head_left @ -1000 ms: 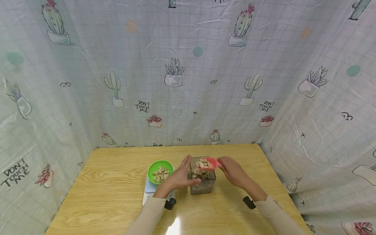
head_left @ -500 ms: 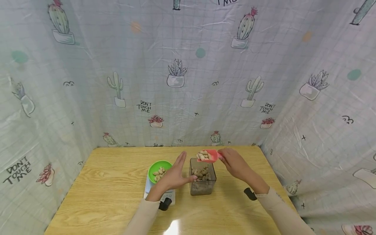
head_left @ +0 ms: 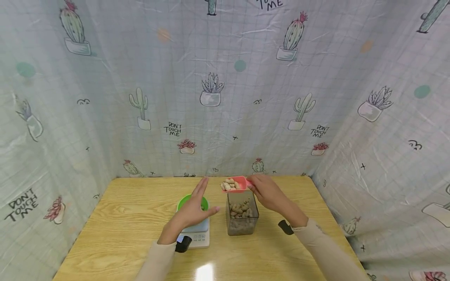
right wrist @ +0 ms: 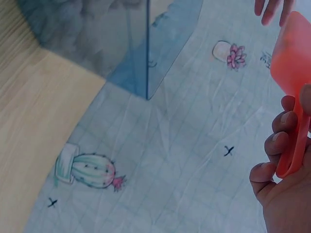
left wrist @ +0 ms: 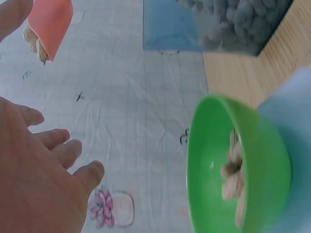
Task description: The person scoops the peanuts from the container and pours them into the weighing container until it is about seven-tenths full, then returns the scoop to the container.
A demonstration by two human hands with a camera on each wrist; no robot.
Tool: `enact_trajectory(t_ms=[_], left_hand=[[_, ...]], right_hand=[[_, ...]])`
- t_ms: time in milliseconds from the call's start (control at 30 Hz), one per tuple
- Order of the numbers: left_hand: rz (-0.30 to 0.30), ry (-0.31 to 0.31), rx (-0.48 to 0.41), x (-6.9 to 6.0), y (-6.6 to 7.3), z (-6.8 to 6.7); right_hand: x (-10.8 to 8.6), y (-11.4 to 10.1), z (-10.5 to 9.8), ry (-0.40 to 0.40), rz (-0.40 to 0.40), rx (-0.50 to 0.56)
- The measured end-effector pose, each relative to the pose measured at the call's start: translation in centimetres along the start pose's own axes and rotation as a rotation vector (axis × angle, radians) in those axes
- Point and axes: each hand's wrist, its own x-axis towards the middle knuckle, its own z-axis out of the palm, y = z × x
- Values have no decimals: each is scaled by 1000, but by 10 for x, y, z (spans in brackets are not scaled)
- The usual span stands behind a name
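Observation:
My right hand (head_left: 268, 193) grips the handle of a pink scoop (head_left: 241, 183), its fingers wrapped round it in the right wrist view. Peanuts (head_left: 230, 184) fill the scoop, which is held above the back left rim of a clear grey container (head_left: 241, 228) with more peanuts inside. Over the near side of a green bowl (head_left: 183, 201) hovers my left hand (head_left: 190, 212), fingers straight, thumb spread, holding nothing. In the left wrist view the bowl (left wrist: 265, 170) has peanuts in it, and the hand is apart from it. From the head, my left hand hides most of the bowl.
The bowl stands on a white kitchen scale (head_left: 200, 240) with a blue-grey platform and buttons at the front. Everything rests on a wooden table (head_left: 130, 218). A printed cactus curtain (head_left: 225, 117) hangs behind and on both sides.
The right hand has raised the loaded scoop out of the container and moved it left. My left hand has left the container's side and shifted left over the bowl.

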Motion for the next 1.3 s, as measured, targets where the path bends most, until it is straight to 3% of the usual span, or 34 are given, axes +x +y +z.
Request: enact_trajectory(t_ms=[200, 500, 700, 1000, 1300], left_hand=[[-3, 42, -6, -10, -16, -13], [-29, 71, -40, -24, -50, -25], [-65, 57, -38, -29, -75, -27], [-112, -17, -75, -32, -104, -22], [-147, -59, -100, -27, -117, -9]], right_hand=[[9, -9, 9, -28, 21, 22], [21, -25, 26, -42, 26, 71], [29, -36, 39, -21, 18, 93], [32, -52, 52, -138, 130, 101], [35, -61, 66, -208, 173, 41]])
